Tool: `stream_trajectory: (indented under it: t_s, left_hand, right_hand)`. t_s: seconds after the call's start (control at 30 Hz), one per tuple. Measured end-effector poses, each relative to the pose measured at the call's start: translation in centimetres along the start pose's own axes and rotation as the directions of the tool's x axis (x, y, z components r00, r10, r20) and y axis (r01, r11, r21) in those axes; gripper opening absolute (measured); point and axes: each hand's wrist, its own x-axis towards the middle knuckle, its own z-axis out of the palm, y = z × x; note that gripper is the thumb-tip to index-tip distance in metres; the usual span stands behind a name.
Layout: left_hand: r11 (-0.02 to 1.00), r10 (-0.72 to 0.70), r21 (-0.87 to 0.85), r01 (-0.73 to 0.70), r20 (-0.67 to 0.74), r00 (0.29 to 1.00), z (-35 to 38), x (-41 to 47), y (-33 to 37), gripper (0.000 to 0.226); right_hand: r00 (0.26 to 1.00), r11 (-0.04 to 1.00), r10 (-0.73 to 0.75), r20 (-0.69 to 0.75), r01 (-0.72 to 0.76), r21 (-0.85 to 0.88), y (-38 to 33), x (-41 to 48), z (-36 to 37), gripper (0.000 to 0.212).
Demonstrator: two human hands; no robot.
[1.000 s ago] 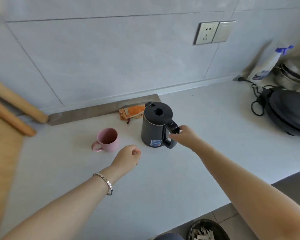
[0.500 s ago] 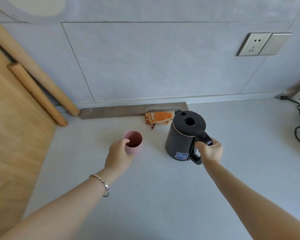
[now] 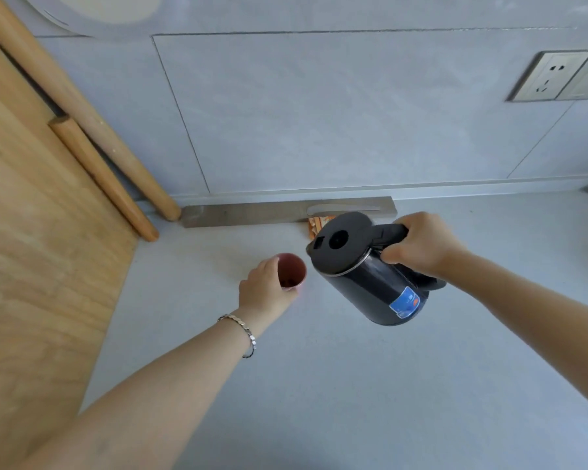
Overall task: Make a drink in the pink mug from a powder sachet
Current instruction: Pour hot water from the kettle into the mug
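The pink mug [image 3: 292, 272] stands on the pale surface [image 3: 353, 385], its near side and handle hidden by the left hand [image 3: 263, 293], whose fingers wrap it. The right hand [image 3: 421, 245] has its fingers clamped on the handle of the black electric kettle [image 3: 367, 279], held off the surface and tilted, spout towards the mug. Behind the kettle only a corner of the orange sachet [image 3: 316, 222] shows; no pouring stream can be made out.
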Motion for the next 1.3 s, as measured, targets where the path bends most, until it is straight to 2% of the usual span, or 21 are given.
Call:
stream_trajectory:
  t_s: [0.17,0.33,0.5,0.63,1.0,1.17,1.27,1.3]
  left_hand:
    - [0.999,0.009,-0.041,-0.011,-0.044,0.999,0.2,0.3,-0.1,0.061]
    - [1.0,-0.004,-0.006,0.004,-0.056,0.998,0.0,0.7,-0.3,0.053]
    - [1.0,-0.006,0.0,0.006,-0.063,0.998,0.0,0.8,-0.5,0.055]
    - [1.0,-0.011,-0.022,0.009,-0.078,0.997,0.2,0.7,-0.7,0.054]
    - [0.99,0.004,-0.144,-0.013,-0.056,0.998,0.2,0.0,-1.4,0.047]
    - [0.992,-0.111,-0.067,0.11,-0.013,0.994,0.1,-0.2,-2.8,0.043]
    - [0.992,-0.122,-0.038,0.122,-0.009,0.992,-0.2,-0.1,-3.7,0.015]
    - [0.992,-0.12,-0.043,0.119,-0.021,0.993,-0.2,0.0,-3.9,0.015]
  right_hand:
    - [0.993,0.984,-0.043,0.114,0.062,-0.165,-2.0,0.2,0.6,0.015]
    - [0.988,0.967,-0.061,0.142,0.094,-0.238,-3.2,0.8,0.7,0.013]
    - [0.982,0.934,-0.077,0.172,0.131,-0.331,-4.2,1.5,0.5,0.01]
    - [0.974,0.899,-0.096,0.205,0.174,-0.402,-5.0,1.8,0.3,0.016]
    - [0.973,0.874,-0.095,0.211,0.183,-0.45,-5.6,1.9,-0.3,0.014]
    - [0.97,0.872,-0.084,0.227,0.182,-0.455,-5.8,1.7,-0.3,0.013]
    - [0.969,0.869,-0.081,0.232,0.183,-0.461,-5.8,1.7,-0.3,0.015]
    - [0.969,0.867,-0.081,0.233,0.184,-0.463,-5.8,1.7,-0.2,0.015]
